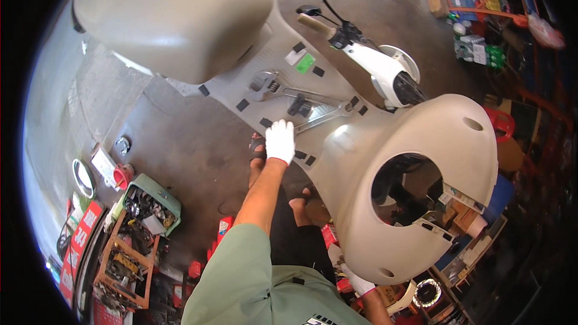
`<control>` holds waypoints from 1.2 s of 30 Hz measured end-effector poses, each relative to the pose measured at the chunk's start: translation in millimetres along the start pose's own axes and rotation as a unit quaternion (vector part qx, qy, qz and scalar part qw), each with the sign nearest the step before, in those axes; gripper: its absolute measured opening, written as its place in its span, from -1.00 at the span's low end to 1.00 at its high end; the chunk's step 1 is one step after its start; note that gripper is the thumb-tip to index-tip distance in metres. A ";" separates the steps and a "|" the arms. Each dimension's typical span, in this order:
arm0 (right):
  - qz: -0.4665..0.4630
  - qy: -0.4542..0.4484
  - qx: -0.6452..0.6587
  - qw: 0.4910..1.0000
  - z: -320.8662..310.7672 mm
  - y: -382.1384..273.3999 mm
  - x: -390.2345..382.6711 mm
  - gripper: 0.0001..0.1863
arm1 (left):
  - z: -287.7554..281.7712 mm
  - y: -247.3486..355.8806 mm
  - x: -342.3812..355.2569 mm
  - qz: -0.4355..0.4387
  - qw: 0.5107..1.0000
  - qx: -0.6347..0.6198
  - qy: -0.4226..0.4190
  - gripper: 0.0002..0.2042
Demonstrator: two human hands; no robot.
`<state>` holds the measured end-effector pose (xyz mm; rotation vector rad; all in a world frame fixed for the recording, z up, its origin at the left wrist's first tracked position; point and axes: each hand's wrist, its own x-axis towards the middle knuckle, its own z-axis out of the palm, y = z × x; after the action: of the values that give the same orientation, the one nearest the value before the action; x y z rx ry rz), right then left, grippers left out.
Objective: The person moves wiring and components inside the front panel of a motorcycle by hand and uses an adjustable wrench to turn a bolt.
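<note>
Gloved in white, the left hand point(280, 142) is held at the near edge of the scooter's beige footboard point(241, 121). Its back is turned upward and its fingers are kept close together; whether they are clamped on the long wrench point(319, 118), whose near end is met by the glove, cannot be told. That wrench is laid slantwise on the footboard, its other end set near the far edge. Beside it are seen an adjustable wrench point(265, 86) and a small black part point(299, 106), and beyond these a green label point(305, 63) is stuck down.

Also gloved in white, the right hand point(358, 280) is placed by the lower rim of the rounded front shell point(355, 204); its fingers are partly hidden, so its grip cannot be told. On the floor at lower left, a green bin point(174, 203) is filled with metal parts.
</note>
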<state>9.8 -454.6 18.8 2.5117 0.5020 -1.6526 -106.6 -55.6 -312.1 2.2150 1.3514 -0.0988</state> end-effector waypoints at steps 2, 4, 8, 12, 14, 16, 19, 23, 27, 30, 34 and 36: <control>0.005 0.024 -0.096 0.995 0.3 -6.5 -5.7 -0.47 | 5.2 2.0 5.6 0.012 1.000 0.008 -0.020 -0.82; 0.021 0.006 -0.020 1.000 24.7 45.3 -10.6 -0.43 | -2.2 6.9 9.2 0.018 0.999 0.020 -0.046 -0.85; -0.060 -0.007 -0.069 0.996 35.2 36.7 -12.2 -0.43 | 0.3 20.1 16.8 0.021 0.995 0.051 -0.081 -0.87; -0.044 -0.007 -0.083 0.996 8.8 -57.1 -14.4 -0.52 | 20.3 13.9 5.0 0.008 0.993 0.036 -0.109 -0.85; -0.016 -0.031 -0.041 0.999 10.5 -68.1 -10.8 -0.55 | 14.8 5.7 5.6 0.002 0.990 -0.022 -0.137 -0.82; 0.050 -0.047 0.151 0.986 17.3 -74.8 -7.1 -0.65 | 2.9 9.7 5.9 0.004 0.978 -0.084 -0.192 -0.79; 0.044 0.007 0.202 0.978 13.0 -92.5 -11.5 -0.66 | -17.5 9.8 -20.4 -0.007 0.966 -0.143 -0.216 -0.74; 0.014 -0.064 0.231 0.971 -4.1 -104.9 -10.2 -0.56 | -9.4 -37.9 -86.1 0.030 0.979 -0.163 -0.120 -0.68; -0.037 -0.027 0.230 0.972 -16.4 -77.4 -6.3 -0.58 | -83.8 -18.8 -154.6 -0.054 0.960 -0.232 -0.149 -0.79; -0.094 -0.028 0.256 0.962 -29.7 -73.5 3.1 -0.58 | -150.3 -20.6 -203.3 -0.093 0.960 -0.252 -0.075 -0.86; -0.140 -0.055 0.270 0.951 -64.3 -85.3 4.9 -0.59 | -206.9 -13.9 -248.8 -0.098 0.964 -0.239 0.062 -0.81; -0.176 -0.070 0.272 0.943 -77.5 -88.8 7.7 -0.63 | -233.6 -2.8 -265.3 -0.113 0.956 -0.253 0.093 -0.81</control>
<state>51.9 -349.5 52.6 2.7516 0.5694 -2.3688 -289.2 -156.0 -26.5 1.6684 1.5246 0.3477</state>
